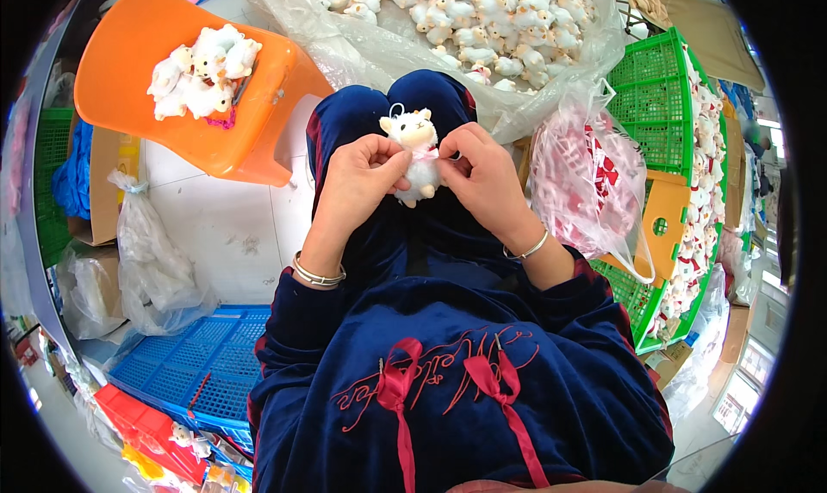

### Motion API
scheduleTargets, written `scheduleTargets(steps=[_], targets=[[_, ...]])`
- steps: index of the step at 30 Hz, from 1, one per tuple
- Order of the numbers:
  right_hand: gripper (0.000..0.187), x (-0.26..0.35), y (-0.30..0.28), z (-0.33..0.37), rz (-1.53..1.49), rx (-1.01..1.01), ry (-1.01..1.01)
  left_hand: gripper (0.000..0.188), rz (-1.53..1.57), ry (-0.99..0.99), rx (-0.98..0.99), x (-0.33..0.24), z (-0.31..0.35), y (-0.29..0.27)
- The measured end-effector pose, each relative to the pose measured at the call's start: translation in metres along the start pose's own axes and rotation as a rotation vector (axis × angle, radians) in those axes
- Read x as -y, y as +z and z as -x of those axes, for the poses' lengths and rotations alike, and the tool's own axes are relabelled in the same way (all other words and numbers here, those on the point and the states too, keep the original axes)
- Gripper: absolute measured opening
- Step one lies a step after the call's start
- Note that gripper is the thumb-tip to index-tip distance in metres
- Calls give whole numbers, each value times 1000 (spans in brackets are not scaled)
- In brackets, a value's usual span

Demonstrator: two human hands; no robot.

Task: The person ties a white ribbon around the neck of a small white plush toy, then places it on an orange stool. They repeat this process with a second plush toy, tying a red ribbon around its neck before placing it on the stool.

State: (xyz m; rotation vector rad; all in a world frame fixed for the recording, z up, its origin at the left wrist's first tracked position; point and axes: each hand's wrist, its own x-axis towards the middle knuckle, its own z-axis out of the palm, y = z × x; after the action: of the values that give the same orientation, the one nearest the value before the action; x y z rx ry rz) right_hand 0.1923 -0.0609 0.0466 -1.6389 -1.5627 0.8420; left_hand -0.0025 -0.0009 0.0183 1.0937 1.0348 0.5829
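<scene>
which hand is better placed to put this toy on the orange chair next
Probably the left hand: both touch the toy, but the chair stands on the left, farther from the right hand.

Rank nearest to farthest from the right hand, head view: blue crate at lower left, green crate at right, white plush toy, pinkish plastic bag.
1. White plush toy: left, touching the right hand.
2. Pinkish plastic bag: to its right.
3. Green crate: farther right.
4. Blue crate: lower left.
</scene>
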Motion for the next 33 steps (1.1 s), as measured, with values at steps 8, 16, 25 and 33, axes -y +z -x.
scheduleTargets(steps=[8,16,25,33], targets=[[6,-6,-6,4,139,10,-84,19,104,43,-52,7,-2,15],[17,3,-13,1,-80,38,159,24,68,-8,-57,1,0,14],[16,-9,-3,-4,-238,85,272,19,17,47,-95,0,2,19],[17,-17,6,0,-177,11,164,19,-21,138,-124,10,5,21]])
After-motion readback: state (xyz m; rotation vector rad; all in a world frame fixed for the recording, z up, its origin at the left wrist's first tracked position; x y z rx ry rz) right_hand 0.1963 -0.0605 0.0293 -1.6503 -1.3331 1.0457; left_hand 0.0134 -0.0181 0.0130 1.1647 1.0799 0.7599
